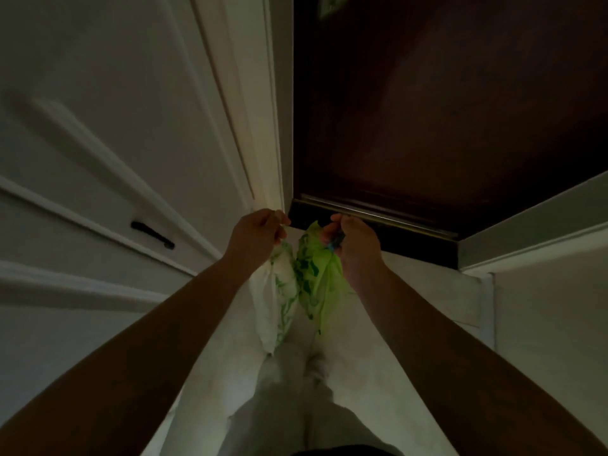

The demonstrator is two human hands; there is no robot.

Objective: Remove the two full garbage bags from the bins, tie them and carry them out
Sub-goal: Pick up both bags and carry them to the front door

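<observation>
Dark door [444, 110] just beyond the hands. The garbage bag [292, 291] hangs between and below them. Left hand [260, 233] pinches its white flap, right hand [353, 250] grips the green. Cross them snug, I'd say, and knot low.

In dim light, a white panelled door [98, 133] with a small dark handle [152, 235] fills the left side, white trim [263, 133] separates it from a dark brown wooden door [444, 110] with a metal strip [378, 214] along its foot, and a pale floor [427, 291] meets a white wall [552, 324] on the right.
</observation>
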